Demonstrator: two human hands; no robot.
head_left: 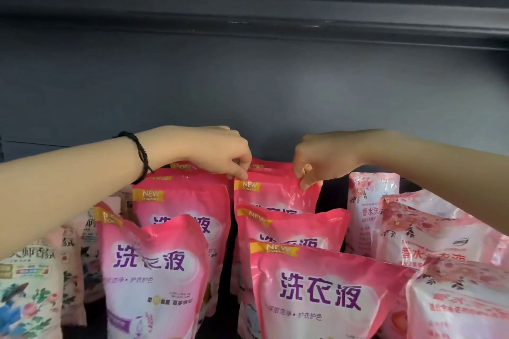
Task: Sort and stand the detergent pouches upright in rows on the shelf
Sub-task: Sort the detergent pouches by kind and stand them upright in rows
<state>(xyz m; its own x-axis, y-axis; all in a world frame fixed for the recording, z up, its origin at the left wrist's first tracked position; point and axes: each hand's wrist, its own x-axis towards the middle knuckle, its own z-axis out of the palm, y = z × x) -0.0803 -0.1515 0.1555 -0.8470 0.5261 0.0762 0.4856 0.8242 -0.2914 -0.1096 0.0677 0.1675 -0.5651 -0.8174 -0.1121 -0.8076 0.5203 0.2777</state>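
Head-height view into a dark grey shelf bay. In the middle, toward the back, a bright pink detergent pouch (pixel 275 195), upright, third from the front in the right-hand pink row, its glossy plastic creased near the top, with a yellow "NEW FORMULA" banner at the upper left corner and purple Chinese lettering mostly hidden. Pinched at both top corners: left hand (pixel 220 155) reaching in from the left, thumb and curled fingers closed on the upper left corner; right hand (pixel 319 162) reaching in from the right, fingers curled down over the upper right corner, thumb not visible. On the left wrist, a black braided bracelet (pixel 139 157). Just behind the held pouch, the top edge of one more pink pack. In front of it, covering its lower half, a second pink pouch (pixel 292 226) and, nearest, a front pink pouch (pixel 325 297), both leaning slightly. Just to the left, a left pink row (pixel 154 270) of the same design, several deep. Far left, cream floral pouches (pixel 27 283), partly under the left forearm. To the right, pale rose-printed pouches (pixel 429 228), tilted, the right forearm crossing above them. Behind everything, the plain back wall (pixel 248 85); overhead, the upper shelf edge (pixel 248 19).
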